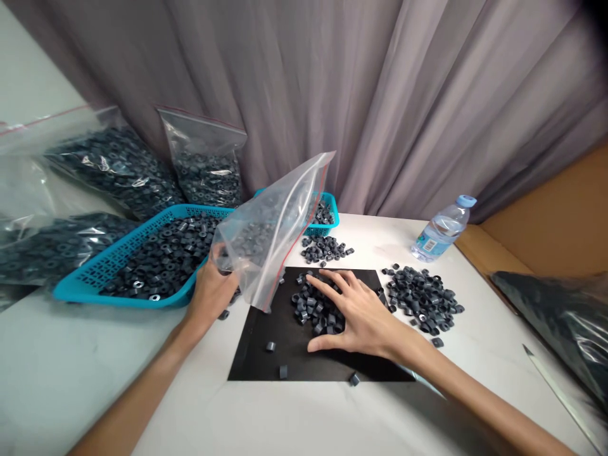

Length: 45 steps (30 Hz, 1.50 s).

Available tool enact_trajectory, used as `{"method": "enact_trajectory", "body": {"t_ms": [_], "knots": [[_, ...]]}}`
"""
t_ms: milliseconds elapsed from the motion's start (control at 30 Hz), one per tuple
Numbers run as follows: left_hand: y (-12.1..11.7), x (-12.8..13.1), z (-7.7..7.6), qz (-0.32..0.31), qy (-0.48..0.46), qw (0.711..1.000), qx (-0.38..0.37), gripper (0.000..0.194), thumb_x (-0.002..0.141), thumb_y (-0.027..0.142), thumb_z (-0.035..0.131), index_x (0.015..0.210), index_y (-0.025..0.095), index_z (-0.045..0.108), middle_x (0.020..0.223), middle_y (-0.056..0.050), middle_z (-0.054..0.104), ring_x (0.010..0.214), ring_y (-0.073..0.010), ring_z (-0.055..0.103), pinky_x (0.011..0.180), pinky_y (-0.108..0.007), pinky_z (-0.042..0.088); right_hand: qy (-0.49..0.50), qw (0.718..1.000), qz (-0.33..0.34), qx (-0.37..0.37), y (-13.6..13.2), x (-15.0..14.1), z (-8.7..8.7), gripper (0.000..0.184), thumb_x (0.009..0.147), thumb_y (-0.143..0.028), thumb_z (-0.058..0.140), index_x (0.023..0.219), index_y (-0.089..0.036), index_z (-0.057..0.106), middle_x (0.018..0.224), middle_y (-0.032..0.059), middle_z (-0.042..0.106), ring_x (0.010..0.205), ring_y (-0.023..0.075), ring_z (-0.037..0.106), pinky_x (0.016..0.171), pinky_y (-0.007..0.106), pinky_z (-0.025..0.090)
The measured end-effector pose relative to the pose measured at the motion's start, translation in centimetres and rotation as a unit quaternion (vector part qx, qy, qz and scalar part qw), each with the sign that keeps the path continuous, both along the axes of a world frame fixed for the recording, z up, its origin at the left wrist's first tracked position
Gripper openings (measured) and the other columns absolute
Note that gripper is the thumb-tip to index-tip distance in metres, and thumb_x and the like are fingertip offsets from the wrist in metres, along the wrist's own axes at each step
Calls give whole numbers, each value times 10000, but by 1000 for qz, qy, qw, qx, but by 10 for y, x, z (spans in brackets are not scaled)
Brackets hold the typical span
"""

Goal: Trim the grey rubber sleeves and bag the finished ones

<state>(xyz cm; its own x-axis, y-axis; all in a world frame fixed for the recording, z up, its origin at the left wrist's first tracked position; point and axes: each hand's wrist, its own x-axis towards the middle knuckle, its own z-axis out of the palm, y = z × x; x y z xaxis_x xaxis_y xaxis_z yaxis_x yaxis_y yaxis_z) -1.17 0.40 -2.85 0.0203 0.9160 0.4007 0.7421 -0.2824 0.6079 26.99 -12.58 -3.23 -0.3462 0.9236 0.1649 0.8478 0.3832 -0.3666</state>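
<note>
My left hand [215, 282] is closed on a clear zip bag [266, 221] with a red seal line, which tilts over the left edge of a black mat [256, 354]. The bag looks to have nothing in it, and its mouth faces right and down. With fingers spread, my right hand [354, 310] rests over a pile of small dark grey plastic rings [311, 310] on the mat, partly covering it. A few single rings [284, 372] lie apart near the mat's front edge.
Left stands a blue basket [118, 250] full of rings, with filled zip bags [206, 158] behind. A smaller blue basket [336, 215] and a small ring heap [325, 249] are farther back. Right are a larger ring heap [422, 299], a water bottle [441, 229], a blade-like strip [555, 386] and a cardboard box [546, 215].
</note>
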Motion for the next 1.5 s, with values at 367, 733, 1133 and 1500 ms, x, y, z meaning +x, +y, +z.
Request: {"method": "enact_trajectory", "body": {"t_ms": [367, 733, 1133, 1500], "knots": [[-2, 0, -1, 0, -25, 1000, -5, 473, 791, 319, 610, 1236, 162, 592, 1165, -122, 730, 1101, -317, 699, 969, -419, 556, 81, 992, -95, 4, 36, 13, 3, 490, 1064, -570, 330, 1400, -290, 551, 1324, 80, 661, 1208, 260, 615, 987, 424, 511], [-6, 2, 4, 7, -23, 999, -33, 462, 812, 294, 620, 1264, 204, 575, 1106, -89, 744, 1029, -312, 715, 891, -397, 563, 55, 995, -89, -10, 77, 20, -15, 192, 1020, -321, 511, 1021, -247, 688, 1117, 45, 702, 955, 195, 663, 818, 306, 464], [-10, 5, 8, 17, -25, 998, -47, 447, 818, 292, 631, 1255, 217, 579, 1109, -74, 744, 1041, -299, 712, 913, -395, 558, 83, 986, -144, 1, 90, -6, -17, 234, 968, -460, 605, 1056, -243, 616, 924, 17, 741, 818, 195, 677, 669, 279, 412], [-10, 5, 7, 5, -24, 998, -49, 482, 830, 309, 614, 1296, 196, 572, 1138, -92, 739, 1063, -300, 702, 917, -384, 546, 66, 993, -81, -61, 79, 4, -3, 23, 869, -231, 649, 870, -230, 671, 854, -32, 730, 777, 143, 661, 667, 239, 406]]}}
